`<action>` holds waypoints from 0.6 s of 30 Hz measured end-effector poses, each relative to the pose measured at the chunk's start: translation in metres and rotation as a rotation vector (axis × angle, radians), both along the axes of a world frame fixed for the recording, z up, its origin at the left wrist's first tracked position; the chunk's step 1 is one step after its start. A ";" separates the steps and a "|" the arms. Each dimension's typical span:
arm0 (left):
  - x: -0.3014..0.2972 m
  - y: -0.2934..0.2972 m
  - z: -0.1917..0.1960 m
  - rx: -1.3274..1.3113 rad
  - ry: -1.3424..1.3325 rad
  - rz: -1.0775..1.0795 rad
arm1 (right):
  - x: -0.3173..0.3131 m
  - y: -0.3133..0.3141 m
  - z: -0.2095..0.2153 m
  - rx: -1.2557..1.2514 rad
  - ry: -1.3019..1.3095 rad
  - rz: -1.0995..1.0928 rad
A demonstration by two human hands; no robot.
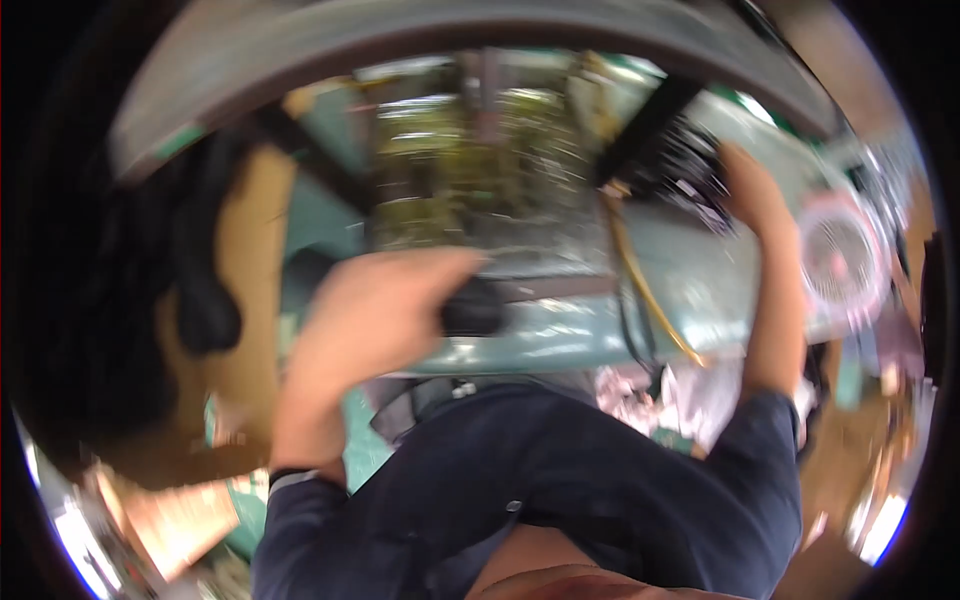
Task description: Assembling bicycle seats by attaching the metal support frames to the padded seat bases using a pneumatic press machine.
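Observation:
The picture is blurred by motion. My left hand (370, 310) is closed around a small black object (472, 308) just in front of a pale green workbench (560, 340). My right hand (755, 190) reaches far to the right and up, touching a dark bundle of black parts and wires (680, 165) on the bench; its fingers are hidden by blur. A green circuit board assembly (480, 160) lies on the bench between the two hands. Both forearms wear dark blue sleeves.
A yellow cable (640, 270) and a black cable run down over the bench edge. A small white and pink fan (840, 260) stands at the right. Black cables (200, 260) hang at the left over brown cardboard (250, 230). A grey curved bar (450, 30) crosses the top.

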State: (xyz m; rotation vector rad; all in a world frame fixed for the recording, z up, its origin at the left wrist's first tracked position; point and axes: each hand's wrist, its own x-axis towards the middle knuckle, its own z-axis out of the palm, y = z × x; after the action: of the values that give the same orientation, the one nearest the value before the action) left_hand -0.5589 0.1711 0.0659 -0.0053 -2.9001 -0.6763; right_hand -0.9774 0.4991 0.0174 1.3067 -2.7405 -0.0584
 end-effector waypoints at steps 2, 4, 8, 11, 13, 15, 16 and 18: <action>-0.024 0.012 -0.012 0.007 -0.162 -0.143 | -0.027 0.016 -0.001 0.046 -0.073 -0.001; -0.030 0.011 -0.045 -0.133 -0.027 -0.170 | -0.038 0.020 0.003 -0.005 -0.078 0.020; -0.006 -0.020 -0.057 -0.244 0.130 -0.083 | -0.030 0.011 0.016 -0.148 -0.297 0.047; 0.024 -0.041 -0.055 -0.341 0.299 0.101 | -0.036 0.002 0.019 -0.117 -0.398 -0.021; 0.034 -0.049 -0.066 -0.179 0.299 0.171 | -0.055 -0.006 0.015 0.079 -0.296 -0.007; 0.023 -0.063 -0.089 0.182 0.268 0.229 | -0.058 -0.012 0.021 0.197 -0.215 -0.019; 0.022 -0.055 -0.094 0.192 0.311 0.253 | -0.076 -0.030 0.006 0.465 -0.094 -0.102; 0.021 -0.037 -0.105 0.205 0.412 0.297 | -0.047 -0.080 0.018 0.450 -0.052 -0.123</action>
State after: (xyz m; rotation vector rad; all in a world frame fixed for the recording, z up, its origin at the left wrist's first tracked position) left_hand -0.5374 0.1345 -0.0396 0.2722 -2.3650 -0.8025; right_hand -1.0246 0.4190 0.0354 1.2335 -2.9583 -0.6969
